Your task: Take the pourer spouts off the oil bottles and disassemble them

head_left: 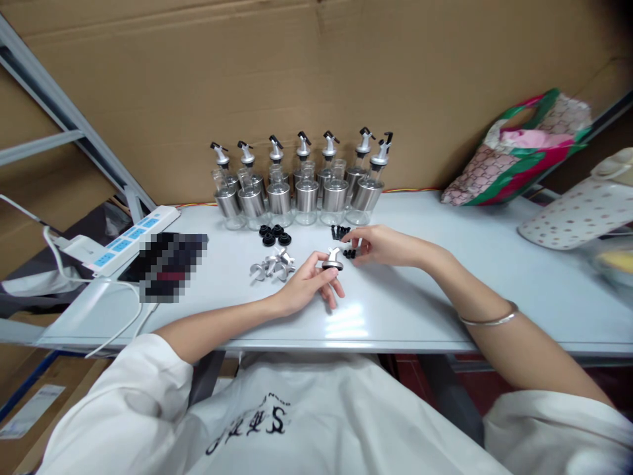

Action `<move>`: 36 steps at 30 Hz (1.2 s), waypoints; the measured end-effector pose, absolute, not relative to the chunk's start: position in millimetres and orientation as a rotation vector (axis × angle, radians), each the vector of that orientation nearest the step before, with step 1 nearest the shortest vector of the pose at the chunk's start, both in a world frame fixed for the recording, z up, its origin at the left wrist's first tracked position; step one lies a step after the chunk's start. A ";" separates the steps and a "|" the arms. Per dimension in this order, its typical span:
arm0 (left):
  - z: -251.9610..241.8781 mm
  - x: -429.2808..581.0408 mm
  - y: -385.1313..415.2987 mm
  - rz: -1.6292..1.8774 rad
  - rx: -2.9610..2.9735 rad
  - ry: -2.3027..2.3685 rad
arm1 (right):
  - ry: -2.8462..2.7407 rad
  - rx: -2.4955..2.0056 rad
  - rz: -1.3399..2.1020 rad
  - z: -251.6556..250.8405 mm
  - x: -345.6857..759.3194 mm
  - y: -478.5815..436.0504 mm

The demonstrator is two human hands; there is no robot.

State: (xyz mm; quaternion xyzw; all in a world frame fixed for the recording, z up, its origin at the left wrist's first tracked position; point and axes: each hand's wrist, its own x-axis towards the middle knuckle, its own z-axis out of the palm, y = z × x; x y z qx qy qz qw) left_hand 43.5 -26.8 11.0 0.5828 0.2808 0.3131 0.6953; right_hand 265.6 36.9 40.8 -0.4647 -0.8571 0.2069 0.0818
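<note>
My left hand (311,284) is closed on a silver pourer top (333,259), holding it upright just above the table. To its right, my right hand (378,245) reaches over small black levers (340,231), its index finger and thumb apart. More small black pieces (349,254) lie under that hand, partly hidden by the fingers. Left of my left hand sits a loose pile of silver pourer tops (271,265). Behind them is a cluster of black stoppers (273,235).
Glass and steel bottles (306,194) stand in two rows at the back; several carry pourers with black levers. A power strip (136,239) and a pixelated dark object (168,267) lie left. A patterned bag (514,158) and a dotted white container (573,204) are right.
</note>
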 end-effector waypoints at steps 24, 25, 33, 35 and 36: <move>10.7 43.3 -26.3 0.700 1.302 0.619 | -3.038 -1.238 0.873 68.4 238.3 -14.8; 10.7 43.3 -26.5 0.701 1.302 0.622 | -3.037 -1.238 0.871 68.3 238.8 -14.1; 11.2 43.2 -26.9 0.702 1.302 0.628 | -3.017 -1.066 1.018 70.1 236.8 -16.8; 11.0 43.5 -26.6 0.702 1.299 0.629 | -3.008 -1.059 1.019 69.3 234.1 -17.9; 11.0 43.6 -26.4 0.703 1.298 0.631 | -3.002 -1.050 1.012 68.5 233.1 -17.6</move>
